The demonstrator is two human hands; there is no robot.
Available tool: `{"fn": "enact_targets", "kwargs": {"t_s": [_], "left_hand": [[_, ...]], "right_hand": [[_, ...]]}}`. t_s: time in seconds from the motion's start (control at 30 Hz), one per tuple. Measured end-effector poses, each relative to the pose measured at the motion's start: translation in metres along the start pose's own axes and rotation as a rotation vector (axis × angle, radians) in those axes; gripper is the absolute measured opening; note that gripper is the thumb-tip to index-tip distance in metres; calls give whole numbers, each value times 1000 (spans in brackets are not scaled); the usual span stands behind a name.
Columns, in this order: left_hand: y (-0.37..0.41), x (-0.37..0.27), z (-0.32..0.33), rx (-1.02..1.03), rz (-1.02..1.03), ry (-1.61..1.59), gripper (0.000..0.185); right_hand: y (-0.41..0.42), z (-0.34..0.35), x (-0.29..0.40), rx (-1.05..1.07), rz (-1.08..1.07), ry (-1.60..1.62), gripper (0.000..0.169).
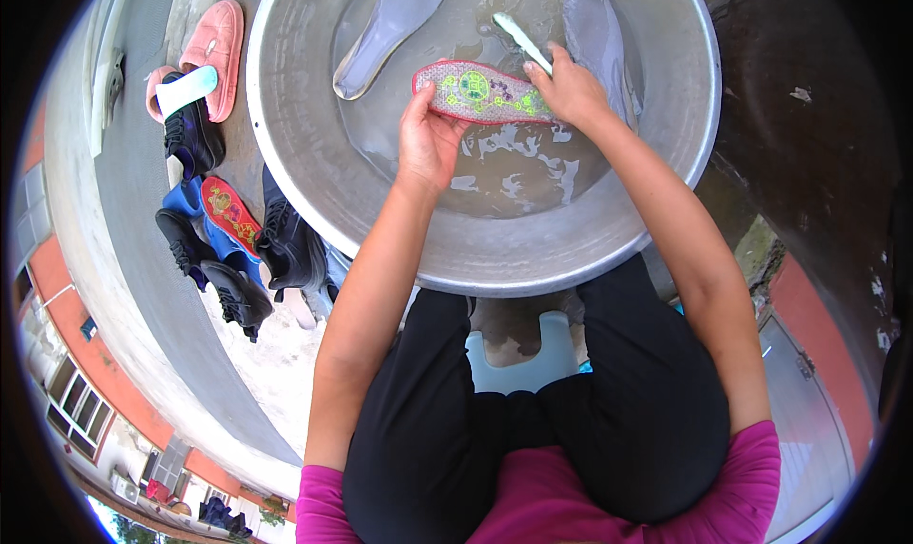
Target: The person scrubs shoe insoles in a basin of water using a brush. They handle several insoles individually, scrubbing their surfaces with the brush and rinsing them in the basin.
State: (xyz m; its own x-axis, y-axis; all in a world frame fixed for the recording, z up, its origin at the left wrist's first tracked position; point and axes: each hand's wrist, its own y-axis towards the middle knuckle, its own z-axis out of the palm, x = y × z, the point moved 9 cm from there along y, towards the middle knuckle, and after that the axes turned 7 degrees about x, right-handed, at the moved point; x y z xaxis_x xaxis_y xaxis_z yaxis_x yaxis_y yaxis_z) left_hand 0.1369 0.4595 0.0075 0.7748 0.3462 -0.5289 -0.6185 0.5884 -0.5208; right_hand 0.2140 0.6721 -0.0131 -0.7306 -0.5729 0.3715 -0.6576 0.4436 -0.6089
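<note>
My left hand point(430, 139) grips the heel end of a patterned shoe insole point(485, 93) with a red edge, thumb on top. Beside its other end, my right hand point(576, 91) has its fingers around a pale, narrow brush or stick-like tool point(523, 42) whose far end points up and left; whether it bears bristles I cannot tell. Both hands are over a large round metal basin point(524, 255) holding murky water. A greyish insole point(399, 27) lies in the water at the upper left, and another point(595, 41) at the upper right, partly behind my right hand.
Left of the basin are pink slippers point(222, 52) with a pale insole point(196, 89) across them, several black shoes point(287, 241) and a red patterned insole point(230, 212). A light blue plastic stool point(521, 374) shows between my legs.
</note>
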Motion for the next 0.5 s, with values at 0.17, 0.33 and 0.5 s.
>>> {"fn": "enact_targets", "kwargs": {"t_s": [0.17,0.33,0.5], "left_hand": [[6,29,-40,-150,-218,-103,39],[-3,44,-4,28,-288,-274,56],[-3,34,15,66,-218,-249,67]], "right_hand": [[-33,9,48,-17,-207,209,54],[-100,41,97,35,-503,-33,59],[-56,27,44,-15,-288,-29,61]]}}
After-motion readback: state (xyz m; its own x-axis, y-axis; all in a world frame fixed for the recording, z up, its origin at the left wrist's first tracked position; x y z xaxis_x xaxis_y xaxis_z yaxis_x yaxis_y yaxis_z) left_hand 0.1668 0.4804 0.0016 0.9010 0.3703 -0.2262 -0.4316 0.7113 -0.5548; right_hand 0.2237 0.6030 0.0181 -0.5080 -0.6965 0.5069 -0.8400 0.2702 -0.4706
